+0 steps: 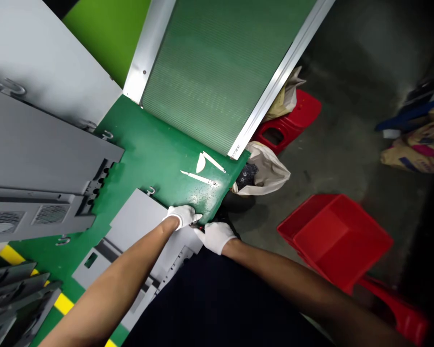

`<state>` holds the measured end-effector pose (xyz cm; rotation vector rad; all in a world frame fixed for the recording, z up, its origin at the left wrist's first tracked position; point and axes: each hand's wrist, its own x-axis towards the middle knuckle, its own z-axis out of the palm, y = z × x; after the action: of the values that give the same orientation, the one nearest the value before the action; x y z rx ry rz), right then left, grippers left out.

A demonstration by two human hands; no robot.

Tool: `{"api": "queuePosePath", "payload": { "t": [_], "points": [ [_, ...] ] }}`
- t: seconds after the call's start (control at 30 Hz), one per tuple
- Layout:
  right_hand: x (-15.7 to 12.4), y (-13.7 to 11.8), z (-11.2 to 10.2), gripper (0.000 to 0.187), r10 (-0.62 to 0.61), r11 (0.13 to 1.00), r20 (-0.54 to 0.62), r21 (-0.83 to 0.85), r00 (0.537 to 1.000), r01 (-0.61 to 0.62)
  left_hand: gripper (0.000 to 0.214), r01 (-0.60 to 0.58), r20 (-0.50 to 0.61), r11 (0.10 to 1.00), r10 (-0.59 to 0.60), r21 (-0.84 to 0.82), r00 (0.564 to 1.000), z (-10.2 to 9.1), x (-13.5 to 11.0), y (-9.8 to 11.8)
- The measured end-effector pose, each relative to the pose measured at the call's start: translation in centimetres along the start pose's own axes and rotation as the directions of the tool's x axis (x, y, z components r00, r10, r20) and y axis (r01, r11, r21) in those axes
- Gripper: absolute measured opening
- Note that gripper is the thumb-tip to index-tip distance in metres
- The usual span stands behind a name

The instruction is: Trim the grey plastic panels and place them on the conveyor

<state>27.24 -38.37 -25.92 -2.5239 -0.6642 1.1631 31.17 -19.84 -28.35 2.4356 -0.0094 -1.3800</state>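
Two white-gloved hands meet at the edge of a green board [173, 159], my left grip [183, 216] and right grip [217, 237] held close together to steady a small red-and-black tool [196, 226], though I cannot tell which grip clenches it. Two slim white tools [198, 179] and a white leaf-shaped piece [201, 163] lie just ahead on the board.

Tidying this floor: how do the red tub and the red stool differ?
The red tub is much larger than the red stool. The tub shows its hollow inside; the stool shows a handle slot. The tub lies nearer the person; the stool has a bag against it. Both are red plastic.
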Motion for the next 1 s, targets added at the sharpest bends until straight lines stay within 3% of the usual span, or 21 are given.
{"api": "queuePosePath", "payload": {
  "t": [0.1,0.17,0.23,0.3,0.4,0.47,0.53,0.6,0.7,0.8,0.9,0.97,1.0],
  "points": [
    [0.2,0.1,-0.2,0.09,-0.011,1.0,0.012,-0.004,1.0,0.011,0.055,-0.063,-0.026,0.99,0.06,-0.124,0.998,-0.4,-1.1,-1.0],
    [0.5,0.2,-0.1,0.089,-0.015,1.0,0.021,-0.004,1.0,0.016,0.048,-0.195,-0.095,0.941,0.175,-0.276,0.98,-0.6,-1.9,-1.7],
    [0.7,0.3,0.1,0.089,-0.008,1.0,0.032,0.001,0.999,0.008,0.045,-0.341,-0.204,0.814,0.276,-0.471,0.939,-0.4,-2.7,-2.0],
    [0.7,0.2,0.4,0.086,0.011,1.0,0.042,0.015,0.999,-0.011,0.042,-0.425,-0.305,0.636,0.296,-0.644,0.905,0.0,-3.6,-1.9],
    [0.5,0.2,0.9,0.077,0.041,0.998,0.035,0.049,0.999,-0.043,0.035,-0.442,-0.423,0.431,0.144,-0.787,0.894,0.3,-4.5,-1.4],
    [0.3,0.4,1.1,0.073,0.055,0.994,0.024,0.094,0.998,-0.057,0.033,-0.453,-0.495,0.36,-0.031,-0.816,0.868,0.0,-5.0,-1.2],
    [0.1,0.8,1.2,0.072,0.062,0.983,0.034,0.172,0.997,-0.067,0.032,-0.451,-0.535,0.354,-0.187,-0.819,0.824,-1.0,-5.2,-1.2],
    [-0.3,1.5,1.3,0.07,0.092,0.956,0.045,0.276,0.995,-0.101,0.033,-0.416,-0.534,0.405,-0.244,-0.814,0.809,-2.2,-4.9,-0.8],
    [-0.9,2.7,1.8,0.066,0.186,0.859,0.075,0.471,0.98,-0.2,0.035,-0.314,-0.437,0.461,-0.187,-0.83,0.88,-3.5,-3.1,1.5],
    [-1.2,3.8,2.6,0.059,0.268,0.692,0.145,0.659,0.952,-0.295,0.042,-0.271,-0.335,0.466,-0.058,-0.842,0.941,-3.9,-0.1,6.6],
    [-1.2,4.6,3.4,0.049,0.311,0.546,0.185,0.768,0.932,-0.335,0.042,-0.311,-0.336,0.443,0.023,-0.841,0.941,-4.6,2.6,11.7],
    [-1.2,4.9,3.8,0.044,0.318,0.501,0.188,0.799,0.93,-0.332,0.047,-0.335,-0.404,0.526,-0.018,-0.782,0.915,-5.9,3.4,12.8],
    [-1.3,5.0,3.9,0.043,0.316,0.493,0.181,0.807,0.931,-0.324,0.049,-0.335,-0.457,0.595,-0.062,-0.73,0.887,-6.8,3.4,12.3]
  ]
}}
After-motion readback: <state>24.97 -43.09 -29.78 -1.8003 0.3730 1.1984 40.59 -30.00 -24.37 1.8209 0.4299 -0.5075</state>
